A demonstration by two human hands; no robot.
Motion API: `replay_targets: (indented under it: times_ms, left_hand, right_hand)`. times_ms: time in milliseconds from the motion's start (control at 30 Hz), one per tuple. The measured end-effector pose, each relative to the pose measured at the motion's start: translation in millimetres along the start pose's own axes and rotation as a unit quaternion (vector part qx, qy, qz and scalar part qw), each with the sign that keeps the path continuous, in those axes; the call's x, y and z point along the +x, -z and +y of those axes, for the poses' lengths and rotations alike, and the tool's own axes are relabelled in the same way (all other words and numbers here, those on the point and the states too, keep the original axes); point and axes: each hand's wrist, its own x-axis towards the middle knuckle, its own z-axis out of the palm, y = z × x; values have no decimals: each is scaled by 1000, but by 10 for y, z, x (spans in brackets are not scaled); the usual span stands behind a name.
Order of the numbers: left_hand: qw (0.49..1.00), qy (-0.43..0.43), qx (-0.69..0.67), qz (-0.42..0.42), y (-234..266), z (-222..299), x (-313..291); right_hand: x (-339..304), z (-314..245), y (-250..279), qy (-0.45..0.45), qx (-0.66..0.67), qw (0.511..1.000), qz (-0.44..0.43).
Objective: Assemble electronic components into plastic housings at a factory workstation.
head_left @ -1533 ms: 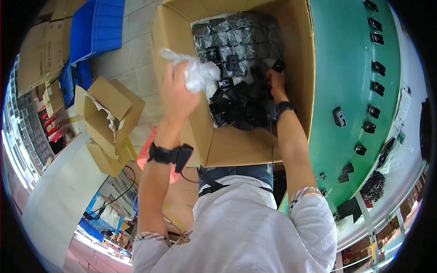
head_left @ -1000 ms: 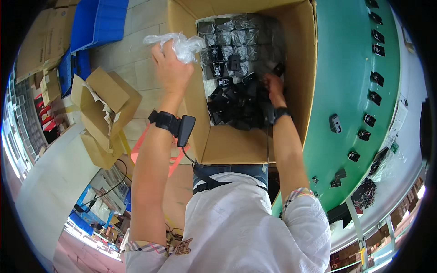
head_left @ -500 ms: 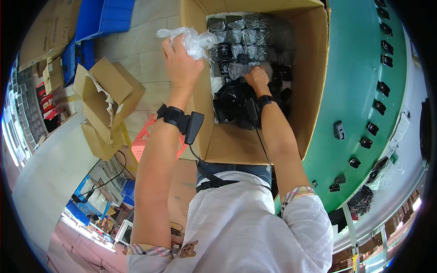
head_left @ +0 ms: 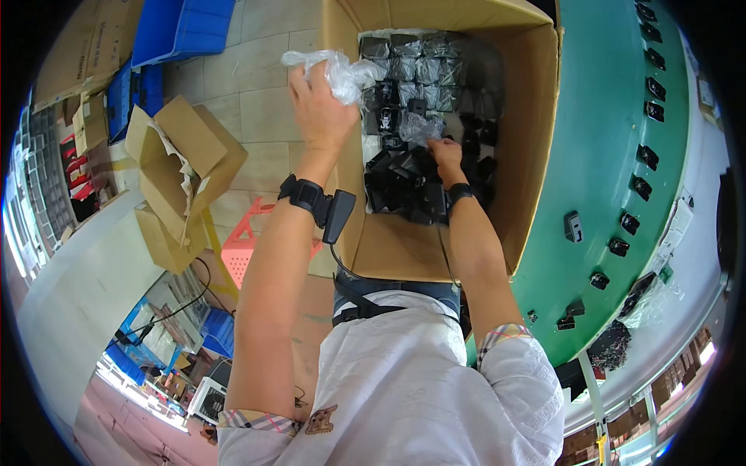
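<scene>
A large cardboard box (head_left: 536, 101) stands in front of me. In its far part, rows of dark pieces wrapped in clear plastic (head_left: 427, 71) lie side by side; nearer, loose black pieces (head_left: 396, 175) are heaped. Over the box's left edge, my left hand (head_left: 322, 113) is closed on a bunch of crumpled clear plastic bags (head_left: 342, 74). Inside the box, my right hand (head_left: 446, 155) pinches another clear plastic bag (head_left: 420, 128). A small black piece (head_left: 417, 106) shows at that bag's far end; whether it sits inside the bag I cannot tell.
At the right a green table (head_left: 598, 155) bears a line of black pieces (head_left: 655, 89) along its far side and a grey piece (head_left: 573, 227). On the left floor are an opened carton (head_left: 175, 171), a blue bin (head_left: 179, 31) and a pink stool (head_left: 245, 245).
My right hand has drawn slightly nearer to me with its plastic bag, uncovering more black pieces. The left hand, still gripping the bunched bags, has shifted a little to the right.
</scene>
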Motion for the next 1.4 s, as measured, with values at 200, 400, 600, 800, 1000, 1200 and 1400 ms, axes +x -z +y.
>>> replay_targets:
  times_ms: [200,400,600,800,1000,1200,1400]
  left_hand:
    - [1000,-19,-19,7,-60,43,2]
    - [1000,-4,-3,0,98,-131,-41]
    - [1000,11,3,4,114,-92,-33]
    - [999,-26,24,-1,47,-133,-27]
    - [999,16,-35,7,48,-18,-1]
    - [999,9,-38,4,23,-40,-23]
    - [1000,9,-27,12,15,-53,-52]
  right_hand:
    - [44,-139,623,-62,504,844,-172]
    - [-943,-585,646,-19,634,750,-188]
    - [-676,-250,28,-163,504,817,-228]
    - [-26,-164,-696,175,-238,944,-145]
    - [-77,-478,-709,-6,-446,895,-9]
    - [-393,-271,-265,96,-80,975,-184]
    - [-1139,-290,478,70,-63,982,-166]
